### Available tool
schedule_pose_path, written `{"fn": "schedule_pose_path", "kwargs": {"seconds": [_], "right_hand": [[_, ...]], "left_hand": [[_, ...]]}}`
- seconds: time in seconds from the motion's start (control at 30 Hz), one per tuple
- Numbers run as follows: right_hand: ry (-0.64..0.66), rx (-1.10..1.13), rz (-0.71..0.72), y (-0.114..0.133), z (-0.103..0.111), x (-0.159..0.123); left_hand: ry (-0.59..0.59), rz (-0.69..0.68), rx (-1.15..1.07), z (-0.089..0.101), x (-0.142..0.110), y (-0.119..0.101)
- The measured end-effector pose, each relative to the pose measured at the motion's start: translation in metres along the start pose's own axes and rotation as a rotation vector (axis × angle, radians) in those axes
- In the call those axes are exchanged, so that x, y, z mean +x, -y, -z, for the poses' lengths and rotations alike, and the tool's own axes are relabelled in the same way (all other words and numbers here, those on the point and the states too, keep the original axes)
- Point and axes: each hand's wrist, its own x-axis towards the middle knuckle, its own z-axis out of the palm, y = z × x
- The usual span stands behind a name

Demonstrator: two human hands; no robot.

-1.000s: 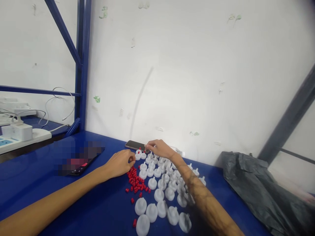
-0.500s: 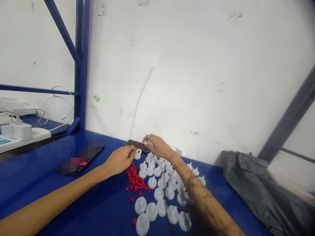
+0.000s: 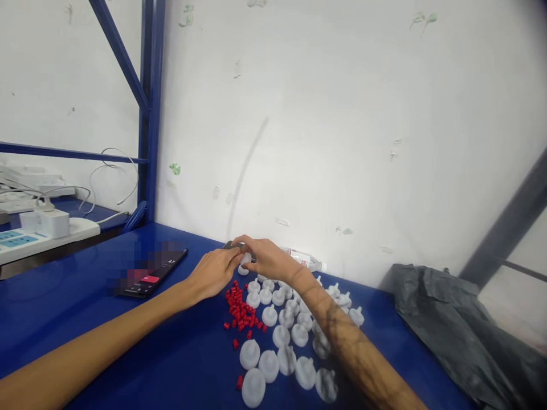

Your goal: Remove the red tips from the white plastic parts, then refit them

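Note:
My left hand (image 3: 216, 272) and my right hand (image 3: 267, 261) meet at the back of the blue table. Between their fingertips is a white round spouted cap (image 3: 245, 259), which my right fingers grip. My left fingers are closed against it; whatever they pinch is hidden. Just below sits another white piece (image 3: 243, 270). Small red caps (image 3: 240, 310) lie in a loose pile in front of my left hand. Under and beside my right forearm, several white spouted caps (image 3: 269, 315) are spread out, most with the spout up.
A phone with a lit screen (image 3: 156, 273) lies left of my left forearm. Behind my hands, a dark phone (image 3: 228, 245) is partly covered. A clear bottle (image 3: 310, 261) lies along the wall. A black plastic bag (image 3: 444, 307) rests at the right; a power strip (image 3: 51, 236) is far left.
My right hand has moved left and down with the white piece, and my left hand has come up to it. Their fingers now meet. The view has shifted slightly.

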Motion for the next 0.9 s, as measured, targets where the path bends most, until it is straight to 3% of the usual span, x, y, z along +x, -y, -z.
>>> {"fn": "schedule_pose_path", "kwargs": {"seconds": [0.2, 0.47, 0.9], "right_hand": [[-0.063, -0.113, -0.012, -0.007, -0.006, 0.005], [-0.238, -0.189, -0.282, -0.061, 0.008, -0.024], [-0.091, -0.078, -0.344, -0.054, -0.018, -0.016]], "left_hand": [[-0.027, 0.094, -0.074, -0.002, 0.006, 0.001], [-0.018, 0.032, 0.000, -0.006, 0.000, -0.002], [0.119, 0.040, 0.122, -0.024, 0.001, 0.021]]}}
